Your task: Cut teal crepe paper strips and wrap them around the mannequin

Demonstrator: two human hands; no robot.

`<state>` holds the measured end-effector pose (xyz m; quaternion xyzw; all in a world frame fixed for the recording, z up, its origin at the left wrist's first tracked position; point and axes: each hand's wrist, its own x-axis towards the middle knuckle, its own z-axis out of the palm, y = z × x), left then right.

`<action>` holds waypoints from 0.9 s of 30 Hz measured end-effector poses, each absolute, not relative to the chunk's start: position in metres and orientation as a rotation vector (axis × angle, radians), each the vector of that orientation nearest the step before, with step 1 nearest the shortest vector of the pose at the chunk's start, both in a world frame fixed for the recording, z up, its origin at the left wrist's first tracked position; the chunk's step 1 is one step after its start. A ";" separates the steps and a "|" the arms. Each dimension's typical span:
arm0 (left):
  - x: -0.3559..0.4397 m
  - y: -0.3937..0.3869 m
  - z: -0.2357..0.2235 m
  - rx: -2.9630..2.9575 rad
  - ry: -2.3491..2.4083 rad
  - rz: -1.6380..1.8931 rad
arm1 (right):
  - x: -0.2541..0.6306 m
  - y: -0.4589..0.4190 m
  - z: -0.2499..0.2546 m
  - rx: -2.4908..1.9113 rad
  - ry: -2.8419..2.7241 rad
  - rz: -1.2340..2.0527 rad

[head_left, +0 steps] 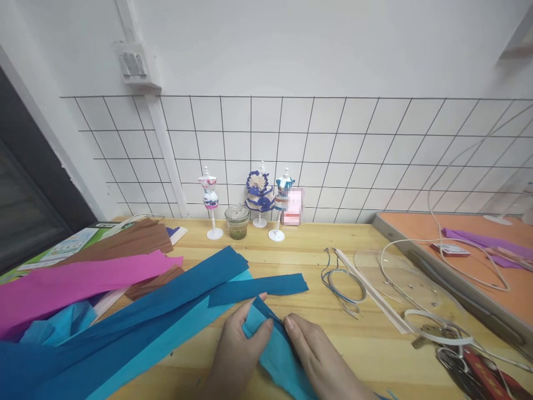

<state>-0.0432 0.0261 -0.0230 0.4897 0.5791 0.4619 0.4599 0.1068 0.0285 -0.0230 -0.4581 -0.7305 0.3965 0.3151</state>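
Observation:
Between my hands is a light blue piece of crepe paper with a dark blue strip along its upper edge. My left hand pinches it near the top left corner, thumb in front. Against the dark blue edge, the thumb and fingers of my right hand press together on the same piece. Its lower end runs out of view below. Just beyond my left hand, a short dark blue crepe paper strip lies on the table, over long dark blue and light blue strips.
Pink and brown crepe paper lie at left. Small mannequins and a glass jar stand by the wall grid. Right of my hands are coiled wire, a pale strip, scissors and an orange-topped board.

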 end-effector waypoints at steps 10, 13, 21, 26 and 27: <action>-0.042 0.025 -0.024 1.219 1.421 1.124 | 0.105 0.028 -0.026 -1.233 -1.935 1.033; -0.043 0.025 -0.025 1.207 1.424 1.124 | 0.104 0.030 -0.025 -1.243 -1.938 1.040; -0.043 0.023 -0.025 1.149 1.410 1.172 | 0.103 0.032 -0.024 -1.241 -1.945 1.043; -0.042 0.023 -0.022 1.148 1.405 1.152 | 0.103 0.032 -0.022 -1.258 -1.963 1.032; -0.042 0.023 -0.021 1.145 1.403 1.145 | 0.103 0.032 -0.022 -1.267 -1.967 1.029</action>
